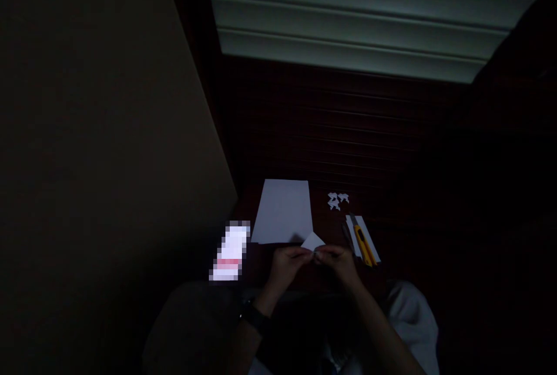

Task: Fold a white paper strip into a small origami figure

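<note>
The scene is very dark. Both my hands meet over the near edge of a dark table and pinch a small folded piece of white paper (pixel 313 241) between them. My left hand (pixel 288 263), with a dark watch on the wrist, grips its left side. My right hand (pixel 338 262) grips its right side. Just beyond the hands a white sheet of paper (pixel 282 211) lies flat on the table.
A yellow utility knife (pixel 362 244) lies on a narrow white strip to the right, with a dark pen beside it. Small white folded paper shapes (pixel 336 200) sit further back. A lit, blurred screen (pixel 230 250) lies on the left. A wall rises at left.
</note>
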The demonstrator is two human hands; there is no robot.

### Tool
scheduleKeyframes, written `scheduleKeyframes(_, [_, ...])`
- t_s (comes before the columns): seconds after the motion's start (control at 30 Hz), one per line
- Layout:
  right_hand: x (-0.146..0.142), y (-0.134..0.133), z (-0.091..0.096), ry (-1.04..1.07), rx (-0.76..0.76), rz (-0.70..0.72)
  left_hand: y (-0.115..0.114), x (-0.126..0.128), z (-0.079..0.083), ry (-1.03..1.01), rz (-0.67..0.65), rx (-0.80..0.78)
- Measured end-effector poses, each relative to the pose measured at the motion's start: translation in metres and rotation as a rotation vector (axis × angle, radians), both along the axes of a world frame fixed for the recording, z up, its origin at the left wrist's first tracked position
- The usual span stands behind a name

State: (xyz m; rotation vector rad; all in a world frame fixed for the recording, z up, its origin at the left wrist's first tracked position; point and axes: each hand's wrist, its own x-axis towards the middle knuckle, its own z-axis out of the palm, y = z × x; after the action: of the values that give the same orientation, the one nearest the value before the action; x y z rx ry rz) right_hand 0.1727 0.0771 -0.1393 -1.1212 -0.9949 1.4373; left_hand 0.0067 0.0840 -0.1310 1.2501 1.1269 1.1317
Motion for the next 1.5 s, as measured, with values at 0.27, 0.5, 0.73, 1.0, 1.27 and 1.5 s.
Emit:
scheduleKeyframes(0.27, [-0.01,-0.005,0.003,-0.021,0.107,-0.101,-0.001,0.003,-0.003,-0.112,0.007,-0.018])
scheduleKeyframes(0.5, [-0.016,-0.012,0.004,-0.075,0.106,-0.181,-0.004,0.005,0.0,-0.128,0.048,-0.033])
scheduleKeyframes(0.73, [-0.018,-0.012,0.008,-0.167,0.148,-0.207,-0.005,0.006,0.001,-0.107,0.048,-0.006])
scheduleKeyframes(1.0, [-0.022,-0.014,0.008,-0.196,0.17,-0.236,-0.005,0.012,0.002,-0.226,0.093,-0.059])
scheduleKeyframes(1.27, [-0.023,-0.013,0.005,-0.239,0.174,-0.24,-0.004,0.011,0.0,-0.252,0.129,-0.099])
scheduleKeyframes(1.5, [-0.023,-0.012,0.001,-0.253,0.163,-0.228,-0.005,0.013,-0.002,-0.288,0.164,-0.118])
